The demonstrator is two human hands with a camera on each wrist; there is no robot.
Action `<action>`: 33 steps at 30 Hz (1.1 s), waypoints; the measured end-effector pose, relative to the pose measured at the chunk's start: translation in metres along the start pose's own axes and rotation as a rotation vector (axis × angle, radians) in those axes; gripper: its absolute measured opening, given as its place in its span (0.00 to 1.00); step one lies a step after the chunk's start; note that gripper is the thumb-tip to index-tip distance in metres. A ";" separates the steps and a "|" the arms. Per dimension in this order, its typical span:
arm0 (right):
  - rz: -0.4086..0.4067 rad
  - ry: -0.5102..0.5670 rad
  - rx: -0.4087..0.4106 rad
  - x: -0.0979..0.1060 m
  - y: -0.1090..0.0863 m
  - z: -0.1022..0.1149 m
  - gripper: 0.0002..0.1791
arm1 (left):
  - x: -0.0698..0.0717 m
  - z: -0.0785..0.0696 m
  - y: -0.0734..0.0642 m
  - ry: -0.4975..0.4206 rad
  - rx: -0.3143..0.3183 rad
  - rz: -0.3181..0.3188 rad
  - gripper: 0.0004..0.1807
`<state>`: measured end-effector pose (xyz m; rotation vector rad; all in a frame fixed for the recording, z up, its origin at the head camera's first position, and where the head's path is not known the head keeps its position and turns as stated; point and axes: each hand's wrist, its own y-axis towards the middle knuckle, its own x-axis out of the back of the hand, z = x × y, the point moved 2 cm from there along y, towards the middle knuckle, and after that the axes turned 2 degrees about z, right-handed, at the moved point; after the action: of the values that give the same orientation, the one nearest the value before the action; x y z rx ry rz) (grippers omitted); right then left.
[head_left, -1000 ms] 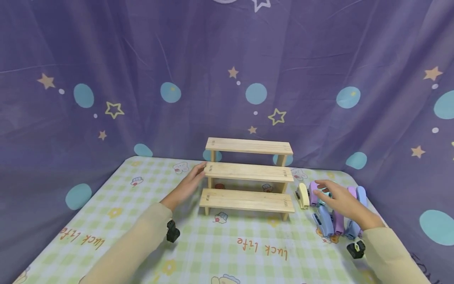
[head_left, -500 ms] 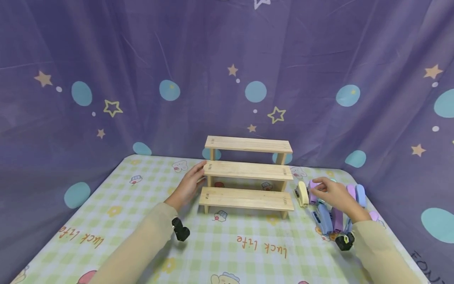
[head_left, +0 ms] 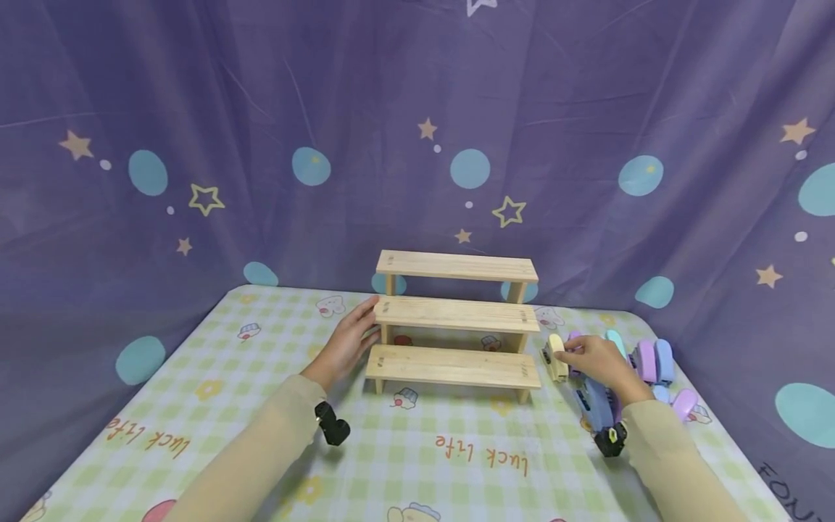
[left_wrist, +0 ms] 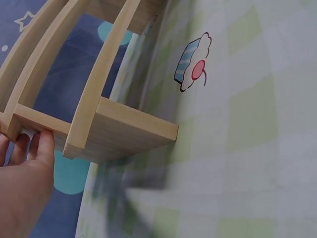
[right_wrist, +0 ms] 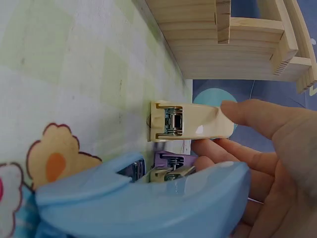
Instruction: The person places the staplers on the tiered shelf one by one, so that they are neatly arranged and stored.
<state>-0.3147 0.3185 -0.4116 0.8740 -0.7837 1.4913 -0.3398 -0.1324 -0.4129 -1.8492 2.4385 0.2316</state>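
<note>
A pale yellow stapler (head_left: 555,367) stands at the left end of a group of pastel staplers. My right hand (head_left: 601,360) pinches its upper end; in the right wrist view the thumb (right_wrist: 242,111) lies on one side and fingers (right_wrist: 223,151) on the other. Beside it is a purple stapler (right_wrist: 176,161), partly hidden by a blue stapler (right_wrist: 148,198) near the camera. My left hand (head_left: 346,343) is at the left end of the three-step wooden shelf (head_left: 453,314), its fingertips (left_wrist: 45,141) touching the middle tier's side, fingers nearly straight.
More staplers, among them a mint one (head_left: 615,339), a purple one (head_left: 646,360) and a blue one (head_left: 664,361), stand right of my right hand. The table has a green checked cloth (head_left: 365,464). A purple curtain (head_left: 391,94) hangs behind it.
My right hand has moved left and down from above the staplers onto the yellow one, and its fingers have closed on it. My left hand stays at the shelf, its wrist shifted slightly right.
</note>
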 end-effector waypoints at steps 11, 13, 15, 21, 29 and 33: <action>0.101 0.008 -0.064 -0.008 0.005 0.001 0.21 | 0.003 0.008 0.002 0.023 -0.033 0.025 0.30; 0.124 -0.001 -0.072 -0.009 0.005 0.000 0.22 | 0.003 0.008 0.002 0.025 -0.039 0.030 0.30; 0.138 -0.007 -0.073 -0.009 0.005 -0.001 0.23 | 0.003 0.008 0.001 0.028 -0.040 0.029 0.30; 0.118 -0.006 -0.050 -0.012 0.005 -0.002 0.24 | 0.002 0.007 -0.001 0.025 -0.043 0.015 0.29; 0.079 -0.008 -0.010 -0.011 0.001 -0.001 0.23 | -0.001 0.009 0.000 0.044 -0.051 0.003 0.29; 0.068 -0.006 0.003 -0.009 -0.001 0.002 0.23 | 0.000 0.009 -0.001 0.059 -0.049 -0.007 0.30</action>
<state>-0.3132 0.3122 -0.4188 0.8623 -0.8224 1.5504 -0.3394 -0.1312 -0.4222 -1.9104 2.4865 0.2423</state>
